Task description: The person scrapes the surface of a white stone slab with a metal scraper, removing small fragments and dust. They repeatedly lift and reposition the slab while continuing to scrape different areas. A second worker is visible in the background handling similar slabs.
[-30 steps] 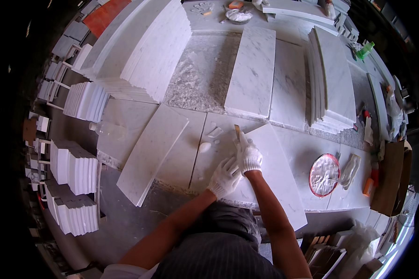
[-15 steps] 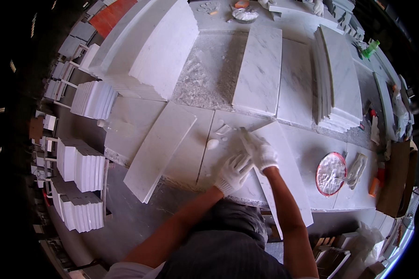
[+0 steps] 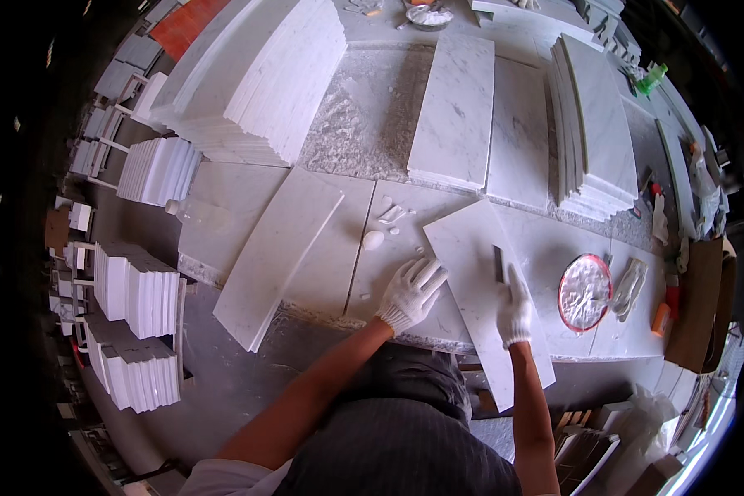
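A long white marble slab (image 3: 479, 281) lies on the table (image 3: 554, 248) directly in front of the person, and both hands rest on it. Its long axis runs obliquely, from the far left corner down toward the person's right side, where its near end hangs over the table edge. The left hand (image 3: 411, 291), in a white knitted glove, lies flat with fingers spread on the left edge of the slab, gripping nothing. The right hand (image 3: 514, 307), also gloved, is on the middle of the slab, closed on a small dark flat tool (image 3: 498, 263) whose blade points away from the body. The right hand is nearer to the centre of the slab; the left one only touches its border.

The slab looks smooth and polished, with faint grey veins. Just left of it sit a small white lump (image 3: 373, 240) and some white chips (image 3: 391, 214). To its right stands a round red-rimmed dish of white paste (image 3: 584, 292), near but apart. Beyond the slab, two similar slabs (image 3: 479, 107) lie flat over a rough, crusted surface, and a stack of thin slabs (image 3: 593, 132) is to their right.
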Demonstrator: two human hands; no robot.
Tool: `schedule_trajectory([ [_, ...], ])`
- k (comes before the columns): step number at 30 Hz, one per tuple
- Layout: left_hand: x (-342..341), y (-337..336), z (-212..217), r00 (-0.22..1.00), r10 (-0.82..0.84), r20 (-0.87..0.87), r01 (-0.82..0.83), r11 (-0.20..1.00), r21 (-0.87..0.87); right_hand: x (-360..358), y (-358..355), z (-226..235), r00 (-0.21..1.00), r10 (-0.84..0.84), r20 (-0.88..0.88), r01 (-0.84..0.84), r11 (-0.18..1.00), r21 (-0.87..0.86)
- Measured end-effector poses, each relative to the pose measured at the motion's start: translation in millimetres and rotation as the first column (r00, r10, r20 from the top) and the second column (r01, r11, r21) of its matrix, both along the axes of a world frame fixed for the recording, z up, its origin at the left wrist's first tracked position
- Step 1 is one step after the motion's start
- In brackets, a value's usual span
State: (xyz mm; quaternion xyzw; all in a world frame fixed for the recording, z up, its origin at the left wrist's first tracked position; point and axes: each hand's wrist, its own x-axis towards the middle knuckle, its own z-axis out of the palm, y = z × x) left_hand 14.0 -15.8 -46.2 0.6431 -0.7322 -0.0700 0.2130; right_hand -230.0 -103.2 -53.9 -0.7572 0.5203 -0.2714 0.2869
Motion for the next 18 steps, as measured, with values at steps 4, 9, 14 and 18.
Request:
schedule_trajectory([
  [4,-4.7,1.2,-5.9,0.998,-0.068,-0.003,0.068,0.993,-0.101,-53.1,73.6,1.4,0.945,-0.327,0.025,0.32,0.936,0.147],
  [9,-22.6,-28.7,3.1,0.997,-0.038,0.066,0.045,0.991,-0.123,-47.5,112.2,-16.8,0.889,-0.458,-0.007,0.453,0.881,-0.139],
  [14,-12.5,-75.3,5.8,0.975,0.046,0.216,-0.041,0.999,-0.027,-39.1,102.5,-13.2,0.846,-0.53,-0.06,0.518,0.844,-0.14],
  [18,-3.0,-75.5,10.5,0.958,0.062,0.279,-0.06,0.998,-0.013,-35.8,98.7,-9.4,0.849,-0.527,-0.041,0.513,0.839,-0.18],
])
